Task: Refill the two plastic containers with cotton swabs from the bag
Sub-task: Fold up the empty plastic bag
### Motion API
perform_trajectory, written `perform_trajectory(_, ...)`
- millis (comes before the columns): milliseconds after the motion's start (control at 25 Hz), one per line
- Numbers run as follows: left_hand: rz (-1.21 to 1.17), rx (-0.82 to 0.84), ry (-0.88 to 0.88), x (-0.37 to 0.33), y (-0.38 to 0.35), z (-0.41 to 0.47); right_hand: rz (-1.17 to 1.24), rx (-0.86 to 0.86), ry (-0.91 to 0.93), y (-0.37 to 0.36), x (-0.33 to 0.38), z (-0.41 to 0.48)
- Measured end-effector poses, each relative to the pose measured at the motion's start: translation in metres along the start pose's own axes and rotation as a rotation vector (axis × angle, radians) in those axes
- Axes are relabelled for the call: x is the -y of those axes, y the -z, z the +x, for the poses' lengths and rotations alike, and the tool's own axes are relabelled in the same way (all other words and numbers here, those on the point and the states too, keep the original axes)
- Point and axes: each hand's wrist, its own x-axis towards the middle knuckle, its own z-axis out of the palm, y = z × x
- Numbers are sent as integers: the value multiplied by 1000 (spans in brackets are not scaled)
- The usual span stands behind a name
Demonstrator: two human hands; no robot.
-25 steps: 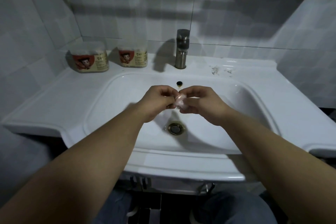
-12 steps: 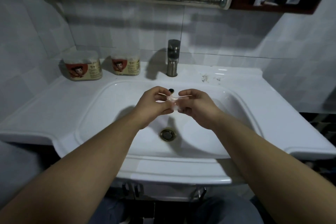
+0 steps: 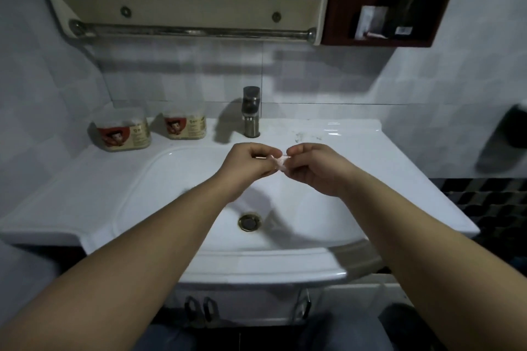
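Head view, looking down over a white sink (image 3: 85, 208). Above the basin, near its back edge, left hand (image 3: 248, 164) and right hand (image 3: 312, 168) raised close together, knuckles up, fingers curled inward. Between them a small crumpled bag (image 3: 279, 162) of pale, clear plastic. Pinched at its left end by the left fingertips and at its right end by the right thumb and fingers. Too small and blurred to tell what lies inside. Held in the air, touching nothing but the two hands, above and behind the drain (image 3: 249, 221).

On the rim at back left, well apart from the hands, the two plastic containers: left container (image 3: 124, 129) and right container (image 3: 185, 126). Both upright, side by side with a gap between, each with a red-and-cream label. White swab tips showing through the clear top of the left one; fill of the right one hard to tell. To the right of them, behind the hands, a metal faucet (image 3: 251, 111). On the tiled wall above, a shelf (image 3: 185, 4) with a towel bar (image 3: 194, 31) under it. To its right, a dark wooden cabinet (image 3: 379, 8), open-fronted.
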Motion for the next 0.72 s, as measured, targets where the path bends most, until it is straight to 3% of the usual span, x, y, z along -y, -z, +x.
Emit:
perform_trajectory(400, -70, 125, 31, -21, -120, -19, -101, -418, 235, 116, 33, -94)
perform_trajectory(720, -18, 293, 9, -9, -255, -53, -268, -756, 310, 216, 21, -191)
